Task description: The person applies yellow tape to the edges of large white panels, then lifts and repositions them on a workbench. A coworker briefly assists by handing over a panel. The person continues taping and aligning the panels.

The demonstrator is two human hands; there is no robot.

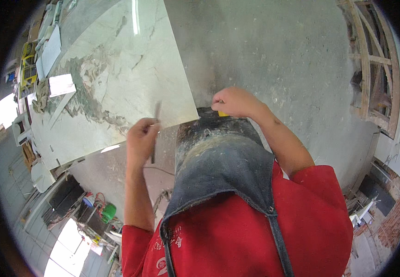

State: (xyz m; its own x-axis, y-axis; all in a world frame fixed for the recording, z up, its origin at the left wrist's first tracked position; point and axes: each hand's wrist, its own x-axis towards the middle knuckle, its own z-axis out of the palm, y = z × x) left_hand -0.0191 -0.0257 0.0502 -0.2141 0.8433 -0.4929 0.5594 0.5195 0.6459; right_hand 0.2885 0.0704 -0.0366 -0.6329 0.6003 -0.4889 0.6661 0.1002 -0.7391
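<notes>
A large pale marbled slab (163, 78) with green and brown veining lies to my left, its near corner reaching my dark, stained apron (218, 161). At the slab's near edge, my left hand (142, 138) is closed around a thin dark strip (157, 110). The strip's upper end is blurred, so its kind is unclear; a dark length also shows below the hand. To the right of the slab corner, in front of the apron, my right hand (239, 101) is closed on a small yellow object (222, 113). Most of that object is hidden by the fingers.
A white sheet (62, 85) and a pale narrow strip (63, 110) lie on the slab's left part. Yellow tools (28, 64) and a cloth (42, 94) are beyond. A wooden frame (366, 60) stands far right. A green object (109, 212) is at lower left.
</notes>
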